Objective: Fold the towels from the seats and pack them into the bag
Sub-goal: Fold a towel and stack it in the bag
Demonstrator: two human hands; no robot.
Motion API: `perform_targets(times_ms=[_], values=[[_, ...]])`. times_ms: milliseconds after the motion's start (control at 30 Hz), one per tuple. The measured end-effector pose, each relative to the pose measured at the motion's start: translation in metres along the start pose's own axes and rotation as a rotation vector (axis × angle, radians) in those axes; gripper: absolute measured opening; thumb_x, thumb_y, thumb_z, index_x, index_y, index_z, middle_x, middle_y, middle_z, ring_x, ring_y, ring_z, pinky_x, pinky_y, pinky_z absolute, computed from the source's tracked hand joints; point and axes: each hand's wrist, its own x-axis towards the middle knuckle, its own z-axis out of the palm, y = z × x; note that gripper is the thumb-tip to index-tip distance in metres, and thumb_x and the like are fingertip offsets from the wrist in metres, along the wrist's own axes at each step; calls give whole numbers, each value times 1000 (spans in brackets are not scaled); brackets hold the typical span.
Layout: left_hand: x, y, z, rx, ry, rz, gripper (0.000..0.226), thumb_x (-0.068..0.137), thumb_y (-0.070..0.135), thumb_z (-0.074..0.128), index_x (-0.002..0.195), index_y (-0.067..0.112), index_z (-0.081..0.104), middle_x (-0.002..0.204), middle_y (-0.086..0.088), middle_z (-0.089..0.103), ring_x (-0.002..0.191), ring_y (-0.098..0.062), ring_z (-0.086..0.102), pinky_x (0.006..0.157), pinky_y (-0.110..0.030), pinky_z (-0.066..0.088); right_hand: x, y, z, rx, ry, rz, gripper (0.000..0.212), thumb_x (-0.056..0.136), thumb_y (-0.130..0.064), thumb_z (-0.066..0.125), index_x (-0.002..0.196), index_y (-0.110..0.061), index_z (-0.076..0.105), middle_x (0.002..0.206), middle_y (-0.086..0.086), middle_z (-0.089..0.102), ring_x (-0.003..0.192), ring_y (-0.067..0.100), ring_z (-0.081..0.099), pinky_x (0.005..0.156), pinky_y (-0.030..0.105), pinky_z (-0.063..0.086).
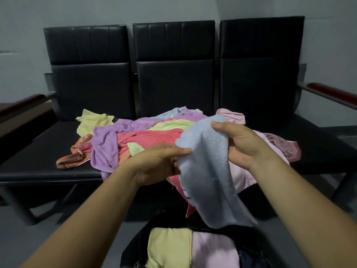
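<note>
From the head camera, which is all there is, both hands are up in front of the bench with a light blue towel [204, 171] held between them. The left hand [154, 167] pinches the towel's near edge with thumb and fingers, and the right hand [243, 146] has its fingers curled round the top end, so both are grasping the same cloth. The rest of it hangs loose, with the bottom end dangling right over the open bag [133, 246] on the floor. It looks like thin terry: soft, floppy and next to no weight, so it won't hold any shape on its own. I'd say go for the corners or a straight edge. Grab it mid-cloth like the right hand seems to be doing and it'll just bunch up. It's not slippery and nothing can break. The worst outcome is a lopsided fold or the tail dragging into the bag early. Behind the hands, the pile of towels [135, 140] is spread over the middle seat [38, 161] in purple, pink-red, yellow and orange, all tangled, so there's plenty left to do. Down in the bag, a folded yellow towel [168, 246] and a folded pink towel [212, 250] lie side by side, touching. The blue one would probably go on top of them once it's squared up.
</note>
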Motion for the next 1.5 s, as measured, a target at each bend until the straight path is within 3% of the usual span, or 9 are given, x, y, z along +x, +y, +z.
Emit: perform_targets(times_ms=[267, 467, 567, 733, 933, 1033, 1167, 1333, 1500], values=[[1, 7, 3, -160, 233, 196, 42, 81, 15, 71, 120, 0, 69, 118, -20, 70, 105, -30, 68, 96, -41, 54, 0, -3, -19, -480, 129, -52, 21, 91, -17, 72, 110, -9, 72, 87, 3, 76, 73, 16, 69, 64, 32, 53], [4, 12, 15, -274, 362, 277, 45, 90, 16, 68, 133, 4, 61, 126, -19, 68, 115, -32, 67, 96, -41, 57, -4, -3, -12, 149, 18, 159, 43, 83, -29, 73, 118, -5, 70, 114, 9, 74, 100, 20, 74, 82, 32, 62], [1, 19, 11, -382, 324, 310, 58, 85, 15, 73, 140, 8, 54, 125, -15, 69, 109, -26, 70, 82, -35, 61, -5, -1, -11, 16, -62, 211, 32, 82, -25, 69, 108, -5, 69, 83, 4, 72, 75, 16, 72, 84, 32, 59], [-10, 25, -2, 4, 326, 361, 32, 95, -3, 55, 125, 3, 63, 113, -15, 74, 101, -27, 73, 78, -32, 61, -1, -3, -17, -164, 33, 114, 39, 88, -15, 69, 123, 3, 66, 109, 16, 72, 100, 28, 71, 88, 46, 59], [-16, 30, -13, 296, 439, 352, 24, 87, 12, 72, 110, 4, 72, 103, -12, 77, 97, -27, 74, 82, -39, 62, 7, 1, -15, -127, 230, -99, 11, 91, -7, 70, 96, 3, 68, 81, 8, 75, 77, 17, 70, 69, 25, 60], [-12, 24, -10, 306, 528, 373, 17, 90, 21, 72, 101, 8, 75, 93, -6, 78, 87, -20, 75, 72, -33, 62, 3, -2, -9, 71, 145, -31, 20, 94, -6, 65, 111, 4, 68, 100, 13, 76, 94, 20, 74, 78, 28, 61], [-7, 20, -8, 175, 472, 374, 15, 95, 12, 64, 107, 7, 73, 107, -15, 76, 98, -26, 71, 89, -38, 57, -3, -5, -8, 92, -18, 125, 28, 94, -4, 59, 119, 6, 66, 117, 18, 73, 104, 22, 73, 86, 29, 60], [-11, 22, -10, 294, 466, 433, 18, 93, 3, 64, 109, 5, 72, 100, -10, 77, 93, -18, 74, 80, -25, 61, 5, -2, -23, -171, 193, 9, 23, 89, 0, 68, 111, 5, 70, 105, 19, 75, 102, 30, 73, 82, 35, 62], [-13, 24, -11, 333, 548, 479, 21, 90, 14, 72, 106, 2, 74, 97, -14, 77, 96, -29, 74, 86, -38, 61, 5, -2, -24, -191, 210, -68, 20, 93, -5, 67, 112, -2, 70, 101, 13, 77, 92, 22, 74, 75, 34, 61]])
